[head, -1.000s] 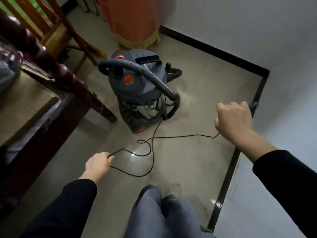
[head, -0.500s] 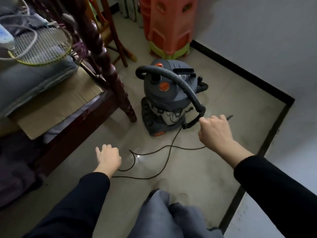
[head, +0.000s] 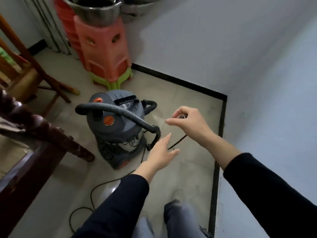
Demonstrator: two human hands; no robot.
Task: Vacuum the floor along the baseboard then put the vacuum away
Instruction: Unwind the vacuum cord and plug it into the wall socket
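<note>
A grey canister vacuum (head: 118, 127) with orange knobs stands on the tiled floor, its ribbed hose (head: 120, 109) looped over the top. My right hand (head: 188, 124) is raised to the right of it and pinches the plug end of the black power cord (head: 177, 143), which hangs below the hand. Just under it, my left hand (head: 160, 154) reaches with straight fingers toward the hanging cord and holds nothing. More of the cord lies in loops on the floor (head: 93, 189). A black baseboard (head: 178, 81) runs along the white walls into the corner.
Stacked orange and green plastic stools (head: 101, 48) with a metal basin (head: 96, 11) on top stand behind the vacuum. A wooden chair (head: 25, 74) and a dark carved furniture leg (head: 51, 134) are to the left. My legs (head: 173, 219) are at the bottom.
My left hand released the cord on the floor and moved up and right toward the hanging cord. My right hand lifted the cord's end nearer the vacuum. The view tilted upward.
</note>
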